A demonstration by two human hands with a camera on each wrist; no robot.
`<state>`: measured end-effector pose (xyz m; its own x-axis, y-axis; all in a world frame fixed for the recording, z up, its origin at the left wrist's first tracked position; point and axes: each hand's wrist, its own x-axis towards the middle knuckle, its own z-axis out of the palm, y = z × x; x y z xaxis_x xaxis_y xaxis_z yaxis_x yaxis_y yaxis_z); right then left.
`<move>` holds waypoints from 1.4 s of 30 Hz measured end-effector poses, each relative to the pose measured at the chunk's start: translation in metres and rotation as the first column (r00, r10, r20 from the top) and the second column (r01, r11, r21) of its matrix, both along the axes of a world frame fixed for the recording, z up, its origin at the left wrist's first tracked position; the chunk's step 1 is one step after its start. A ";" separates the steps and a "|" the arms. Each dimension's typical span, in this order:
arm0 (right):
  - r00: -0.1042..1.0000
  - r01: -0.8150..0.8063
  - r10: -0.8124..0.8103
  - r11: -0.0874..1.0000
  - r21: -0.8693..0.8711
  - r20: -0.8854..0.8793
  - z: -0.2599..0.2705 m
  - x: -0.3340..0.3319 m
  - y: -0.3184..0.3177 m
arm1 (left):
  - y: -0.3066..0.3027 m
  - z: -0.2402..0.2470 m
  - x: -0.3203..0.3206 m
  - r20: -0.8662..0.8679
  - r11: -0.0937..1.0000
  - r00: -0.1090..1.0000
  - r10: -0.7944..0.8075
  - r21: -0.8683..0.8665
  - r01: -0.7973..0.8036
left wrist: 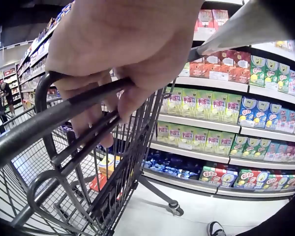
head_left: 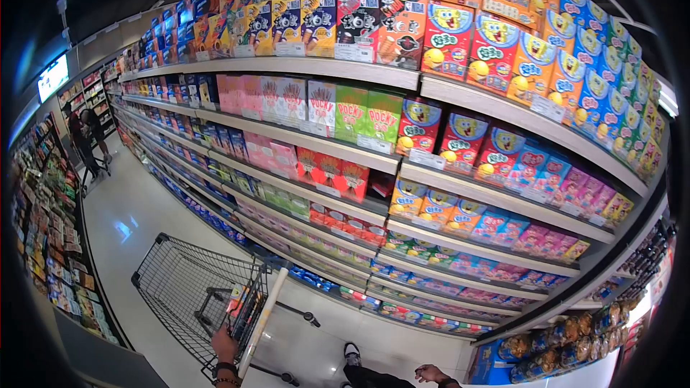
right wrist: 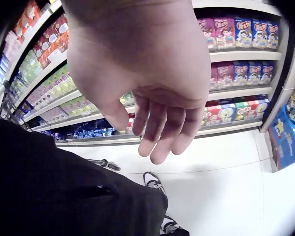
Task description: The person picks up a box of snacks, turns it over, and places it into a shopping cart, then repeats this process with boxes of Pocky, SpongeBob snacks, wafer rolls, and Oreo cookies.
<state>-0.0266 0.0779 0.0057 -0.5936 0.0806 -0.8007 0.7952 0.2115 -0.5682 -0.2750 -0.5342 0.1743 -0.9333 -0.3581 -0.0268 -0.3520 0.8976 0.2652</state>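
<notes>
My left hand (head_left: 224,345) is at the rear of a wire shopping cart (head_left: 190,291). In the left wrist view its fingers (left wrist: 91,123) curl over the dark metal bar (left wrist: 64,110) at the cart's top edge. Red and yellow packages (left wrist: 105,172) lie inside the cart, low down behind the wires. My right hand (right wrist: 142,83) hangs beside the dark trousers, holding nothing, its fingers loosely bent. The head view has the right hand (head_left: 431,373) at the bottom edge, apart from the cart and the shelves.
Long shelves (head_left: 323,68) of boxed snacks run along the right side of the aisle. Another shelf (head_left: 54,230) stands at left. Two people (head_left: 90,136) stand far down the aisle near another cart. Bagged goods and a blue box (head_left: 489,363) are at the lower right.
</notes>
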 end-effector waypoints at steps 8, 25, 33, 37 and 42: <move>0.992 0.015 -0.021 0.999 -0.050 -0.123 -0.003 -0.140 -0.035 | -0.034 0.003 -0.047 -0.021 1.000 1.000 -0.019 0.022 0.020; 0.833 -0.292 0.379 0.920 0.262 -0.404 0.083 -0.356 -0.116 | -0.169 -0.045 -0.158 -0.235 0.963 0.961 -0.145 0.191 0.192; 0.618 -0.187 0.471 0.866 0.464 -0.629 0.299 -0.459 -0.172 | -0.232 -0.050 -0.193 -0.026 0.727 0.938 -0.346 0.624 0.285; 0.510 -0.088 0.477 0.857 0.509 -0.716 0.479 -0.485 -0.208 | -0.227 -0.023 -0.200 0.018 0.841 0.883 -0.469 0.315 0.440; 0.363 -0.078 0.553 0.820 0.567 -0.750 0.646 -0.509 -0.228 | -0.241 -0.065 -0.215 0.081 0.880 0.907 -0.414 0.290 0.376</move>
<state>-0.5356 -0.1498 0.6513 -0.9653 -0.1440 0.2177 -0.2551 0.6967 -0.6705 -0.4899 -0.7750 0.1089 -0.9758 0.0771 -0.2047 -0.0326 0.8741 0.4846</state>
